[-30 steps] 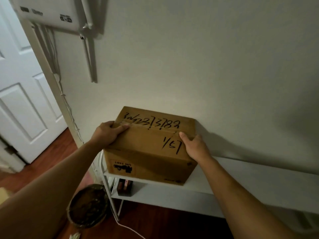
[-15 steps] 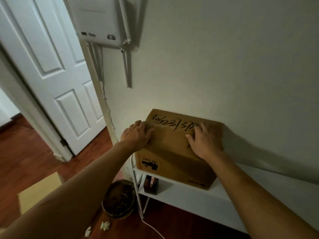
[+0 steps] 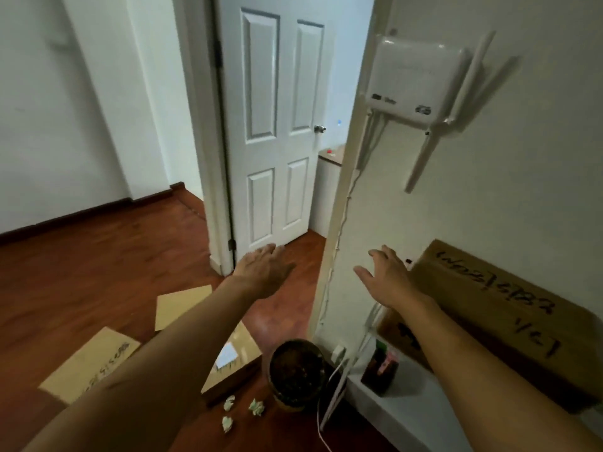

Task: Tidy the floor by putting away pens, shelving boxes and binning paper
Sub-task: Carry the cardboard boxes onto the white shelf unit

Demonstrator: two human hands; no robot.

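A brown cardboard box (image 3: pixel 509 308) with black handwriting rests on the white shelf (image 3: pixel 408 406) against the wall at the right. My right hand (image 3: pixel 386 275) hovers open just left of the box, not touching it. My left hand (image 3: pixel 264 269) is open in the air above the floor, holding nothing. On the wooden floor lie three more cardboard boxes (image 3: pixel 88 363), (image 3: pixel 181 305), (image 3: pixel 238 360). Three crumpled paper balls (image 3: pixel 256 407) lie beside a dark round bin (image 3: pixel 298 373).
A white panelled door (image 3: pixel 277 125) stands open ahead. A white router (image 3: pixel 414 83) with antennas hangs on the wall, with cables running down to the floor. A dark pen holder (image 3: pixel 380 370) sits on the lower shelf. The wooden floor (image 3: pixel 98 262) stretches to the left.
Both hands have lifted off the box, which stays on the shelf. My view has swung left, bringing the doorway, floor boxes and paper balls into sight.
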